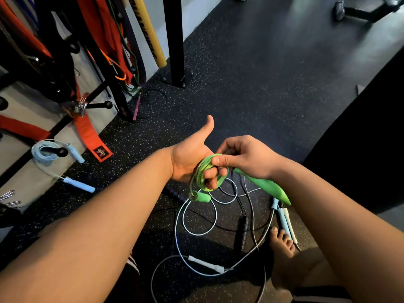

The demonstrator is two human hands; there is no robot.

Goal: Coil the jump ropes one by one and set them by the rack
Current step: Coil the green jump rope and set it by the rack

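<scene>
green jump rope coiled round L hand, R hand pinching coil, handle dangling just below grip, 2nd handle right of grip

Gym. Speckled rubber floor, black steel post bolted down to it, wall rack hung with resistance bands and straps, yellow padded bar, jump ropes loose on the floor, equipment frame at far right.
</scene>
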